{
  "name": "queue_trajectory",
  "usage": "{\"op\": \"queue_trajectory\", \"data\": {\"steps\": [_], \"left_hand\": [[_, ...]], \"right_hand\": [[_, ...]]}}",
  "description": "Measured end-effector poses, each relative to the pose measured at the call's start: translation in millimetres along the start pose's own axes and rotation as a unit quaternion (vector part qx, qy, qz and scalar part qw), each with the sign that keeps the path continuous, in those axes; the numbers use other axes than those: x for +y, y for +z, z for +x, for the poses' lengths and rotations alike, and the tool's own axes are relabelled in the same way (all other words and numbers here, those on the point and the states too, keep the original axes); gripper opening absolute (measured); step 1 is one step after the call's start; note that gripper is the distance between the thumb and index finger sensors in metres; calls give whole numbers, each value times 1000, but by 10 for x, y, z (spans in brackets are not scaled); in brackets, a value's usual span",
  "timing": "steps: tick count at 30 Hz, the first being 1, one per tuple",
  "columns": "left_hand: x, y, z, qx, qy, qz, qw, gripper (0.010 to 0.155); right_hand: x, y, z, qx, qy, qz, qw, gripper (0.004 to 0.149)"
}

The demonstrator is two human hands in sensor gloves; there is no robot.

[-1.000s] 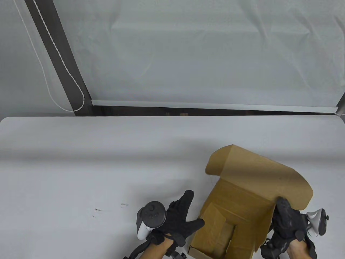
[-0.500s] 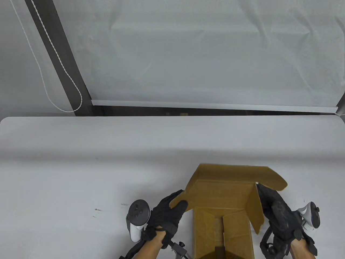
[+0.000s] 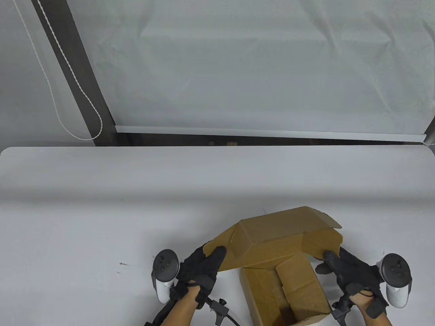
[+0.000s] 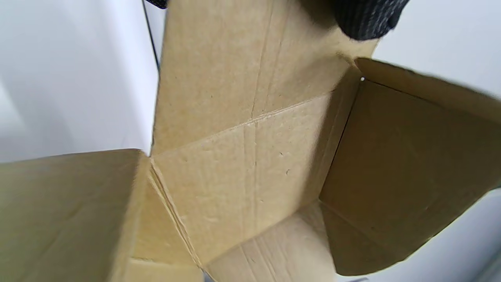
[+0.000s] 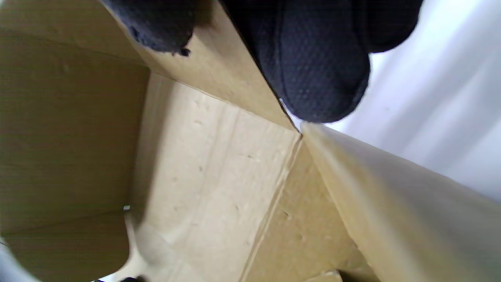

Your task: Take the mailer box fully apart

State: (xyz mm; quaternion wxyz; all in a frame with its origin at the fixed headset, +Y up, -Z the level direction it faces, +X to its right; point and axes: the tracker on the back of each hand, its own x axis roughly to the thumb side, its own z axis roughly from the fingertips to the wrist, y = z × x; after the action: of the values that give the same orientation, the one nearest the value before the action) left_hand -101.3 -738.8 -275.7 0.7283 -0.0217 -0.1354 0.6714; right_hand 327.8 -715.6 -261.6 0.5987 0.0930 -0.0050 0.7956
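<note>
A brown cardboard mailer box point(image 3: 282, 258) stands at the table's front edge, right of centre, with its lid folded out and back. My left hand point(image 3: 207, 261) grips the lid's left side flap point(image 3: 222, 246), thumb on top. My right hand point(image 3: 334, 263) grips the lid's right side flap point(image 3: 326, 242). The box body point(image 3: 289, 295) with an inner flap opens toward the bottom edge. The left wrist view shows the creased cardboard point(image 4: 250, 156) close up under a fingertip point(image 4: 368, 19). The right wrist view shows the cardboard point(image 5: 219, 184) pinched between glove fingers point(image 5: 321, 66).
The white table point(image 3: 136, 210) stretches far to the left and back. Small dark marks point(image 3: 122, 264) lie on it left of my left hand. A white wall covering and a dark post stand behind the table.
The box has turned and its lid has swung down and outward. My left hand went from open beside the box to gripping the left flap. My right hand moved onto the right flap.
</note>
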Motion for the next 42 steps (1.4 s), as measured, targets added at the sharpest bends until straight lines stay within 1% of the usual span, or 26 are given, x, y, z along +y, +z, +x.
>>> {"op": "queue_trajectory", "data": {"steps": [1,2,5,6,8,10,14,17,19,22,23,25,26,28,29,30,32,33,34,35,36,37,38,39,41,42], "left_hand": [[7,11,-22,13,7,13,1000,68],[14,18,-36,23,14,18,999,72],[9,20,-63,29,-8,-1,1000,79],[-14,20,-51,29,-28,-8,999,80],[-84,16,-10,11,-71,-31,997,81],[-185,16,57,-17,-115,-71,991,83],[-408,50,209,-73,-192,-123,971,84],[-605,61,292,-123,-237,-212,940,80],[-738,68,262,-118,-258,-297,912,78],[-875,90,83,-18,-311,-380,871,80],[-889,102,35,17,-335,-388,858,81],[-904,81,84,-20,-358,-354,864,81],[-897,80,86,-8,-363,-344,866,82],[-877,82,66,4,-363,-341,867,82],[-863,82,58,-2,-361,-329,873,83],[-849,75,50,-4,-363,-317,876,83],[-832,72,44,6,-362,-308,880,84],[-827,71,40,9,-363,-304,881,86],[-818,70,33,12,-365,-299,882,88],[-811,68,27,12,-362,-300,883,91],[-791,63,23,16,-357,-295,886,92],[-773,56,23,18,-352,-292,889,92],[-739,46,26,19,-343,-280,896,93],[-713,27,27,11,-331,-273,903,93],[-683,18,34,21,-337,-277,900,93],[-682,16,44,15,-346,-279,896,94]], "right_hand": [[-51,14,-7,-3,-4,-38,999,53],[-90,24,-28,4,-14,-55,998,53],[-178,61,-177,51,-73,-80,993,53],[-199,83,-275,85,-114,-92,986,54],[-212,131,-450,146,-187,-113,965,58],[-205,163,-539,178,-219,-123,951,62],[-174,167,-623,190,-216,-140,948,69],[-95,148,-659,191,-253,-119,941,74],[-63,125,-657,182,-255,-111,943,76],[-42,101,-647,161,-255,-101,948,82],[-50,92,-613,146,-247,-104,952,83],[-58,84,-511,116,-181,-104,971,84],[-39,80,-388,85,-113,-98,985,81],[56,70,-155,19,-4,-80,997,71],[159,72,20,-41,65,-61,995,67],[327,101,228,-110,145,-49,982,66],[633,157,484,-214,235,-28,948,64],[756,166,539,-238,252,0,938,64],[947,174,559,-242,267,65,930,63],[1054,171,529,-229,278,104,927,64],[1201,146,420,-196,304,173,916,65],[1278,123,302,-158,334,217,904,66],[1335,92,142,-101,375,268,882,69],[1298,62,195,-115,367,268,883,70],[1265,15,180,-139,361,215,897,71],[1243,2,157,-121,353,228,899,71]]}}
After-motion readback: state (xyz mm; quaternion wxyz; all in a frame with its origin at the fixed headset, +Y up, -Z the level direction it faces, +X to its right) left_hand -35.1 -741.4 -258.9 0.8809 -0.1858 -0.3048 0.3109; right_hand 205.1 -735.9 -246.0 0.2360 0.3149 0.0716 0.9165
